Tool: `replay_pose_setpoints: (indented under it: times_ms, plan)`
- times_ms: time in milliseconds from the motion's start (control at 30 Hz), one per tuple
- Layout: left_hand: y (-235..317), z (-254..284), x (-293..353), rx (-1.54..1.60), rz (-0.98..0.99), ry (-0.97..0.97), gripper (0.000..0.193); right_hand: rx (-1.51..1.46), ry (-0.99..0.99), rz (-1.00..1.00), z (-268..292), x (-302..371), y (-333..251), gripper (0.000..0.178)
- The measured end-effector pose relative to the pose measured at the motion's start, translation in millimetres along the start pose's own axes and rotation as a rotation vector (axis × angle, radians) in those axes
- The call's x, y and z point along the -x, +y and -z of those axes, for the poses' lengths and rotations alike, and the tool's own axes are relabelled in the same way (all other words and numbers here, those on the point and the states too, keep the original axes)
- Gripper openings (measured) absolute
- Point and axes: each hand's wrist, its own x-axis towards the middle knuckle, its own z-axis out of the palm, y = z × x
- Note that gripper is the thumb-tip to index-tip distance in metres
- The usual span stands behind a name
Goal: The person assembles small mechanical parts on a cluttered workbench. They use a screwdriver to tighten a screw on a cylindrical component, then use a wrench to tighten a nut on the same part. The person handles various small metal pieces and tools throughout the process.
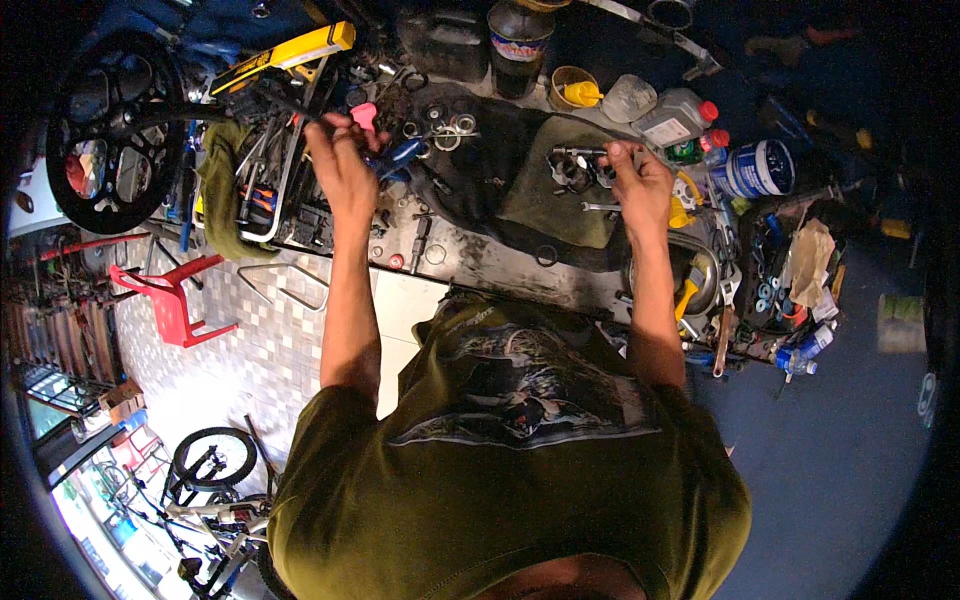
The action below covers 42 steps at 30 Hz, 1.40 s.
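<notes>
My left hand (343,175) hovers over the cluttered left part of the bench, its bent fingers blurred. Close to its thumb is a blue-handled tool (402,153); whether the hand grips it is unclear. A pink piece (363,117) lies just beyond. With fingertips pinched, my right hand (640,185) holds the end of a short metal rod-like part (582,152) above a dark cloth mat (530,200). Dark round metal parts (570,176) sit right below that rod. A small wrench (600,207) rests on the mat beside my right wrist. Metal rings (447,140) lie between the hands.
A steering wheel (115,130) stands at the far left, near a green rag (225,185). Bottles, a grey jug (677,122) and a white-and-blue tub (757,168) line the back right. A metal bowl (708,290) holds a yellow-handled brush. A red chair (170,295) stands on the floor.
</notes>
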Motion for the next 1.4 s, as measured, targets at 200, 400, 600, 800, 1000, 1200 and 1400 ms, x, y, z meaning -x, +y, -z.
replay_pose_setpoints:
  times_ms: [200,400,600,800,1000,1200,1400]
  plan:
    - [-0.2,8.0,8.6,0.628,0.294,0.070,0.007,0.120,-0.091,0.270,-19.9,0.8,-23.4,0.016]
    - [-11.9,2.6,16.0,0.769,0.425,0.085,0.010,0.153,-0.243,0.392,-40.7,17.4,-75.5,0.012]
    - [1.2,-11.2,24.0,0.694,0.425,0.045,0.011,0.221,-0.297,0.465,-52.8,21.1,-89.7,0.015]
    - [6.1,-21.9,28.0,0.673,0.423,0.031,0.010,0.353,-0.368,0.526,-58.4,21.7,-92.9,0.012]
    - [-4.6,-18.6,30.3,0.716,0.487,0.015,0.010,0.433,-0.450,0.509,-57.5,20.9,-105.3,0.016]
    - [-18.1,-16.5,31.0,0.735,0.598,0.069,0.010,0.513,-0.470,0.651,-58.6,19.0,-103.4,0.014]
    - [-23.1,-31.8,41.7,0.623,0.732,0.142,0.009,0.512,-0.600,0.613,-60.6,15.6,-107.1,0.016]
